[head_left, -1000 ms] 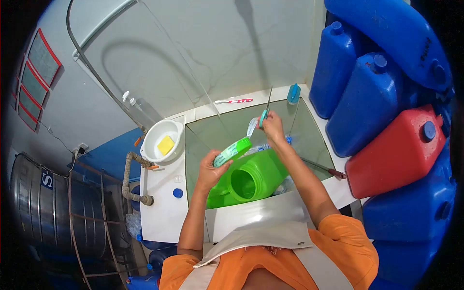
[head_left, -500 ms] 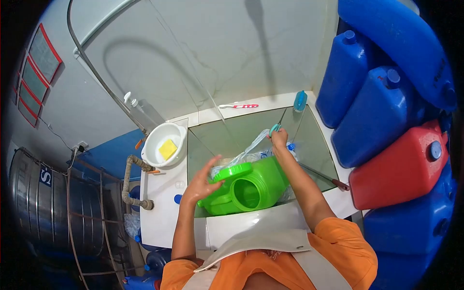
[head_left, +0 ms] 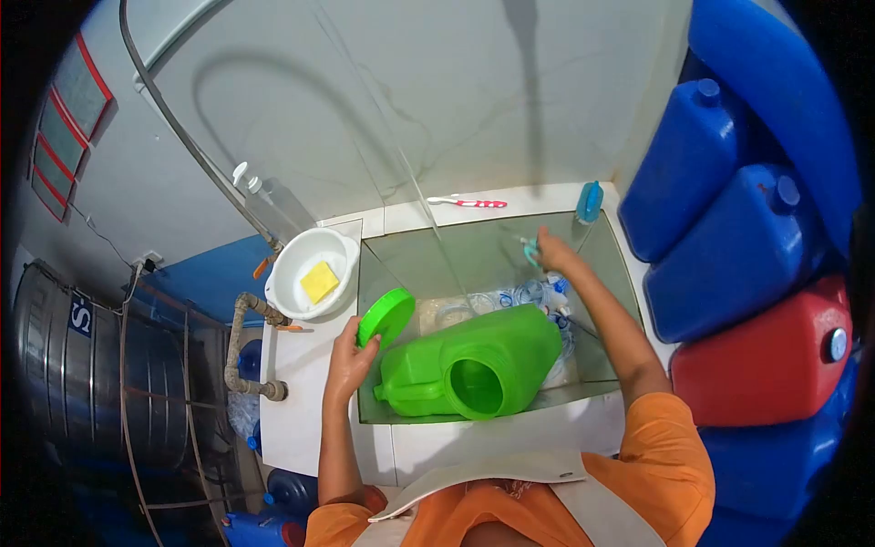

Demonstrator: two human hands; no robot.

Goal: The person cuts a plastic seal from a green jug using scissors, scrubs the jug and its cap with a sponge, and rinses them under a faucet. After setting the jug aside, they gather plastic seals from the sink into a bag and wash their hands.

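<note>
My left hand (head_left: 346, 360) is closed on the edge of a round green lid (head_left: 388, 315), holding it tilted above the left part of the sink (head_left: 428, 235). In the sink a large green jug (head_left: 428, 351) lies on its side, its wide mouth open and facing me. My right hand (head_left: 554, 252) is above the sink's far right part, fingers closed around the teal handles of a pair of scissors (head_left: 530, 252). Their blades are hard to make out. Under the jug and behind it lie clear plastic pieces with blue parts (head_left: 533, 292).
A white basin (head_left: 344, 246) with a yellow sponge (head_left: 319, 282) stands left, near a pump bottle (head_left: 278, 205) and pipes (head_left: 234, 342). A red-white toothbrush (head_left: 478, 203) and blue brush (head_left: 590, 201) lie on the back ledge. Blue jugs (head_left: 679, 164) and a red one (head_left: 756, 360) crowd the right.
My left hand, open and spread before, now grips the green lid, lifted left off the jug's side. The pale plastic strip beside the scissors no longer hangs there. The view has shifted slightly.
</note>
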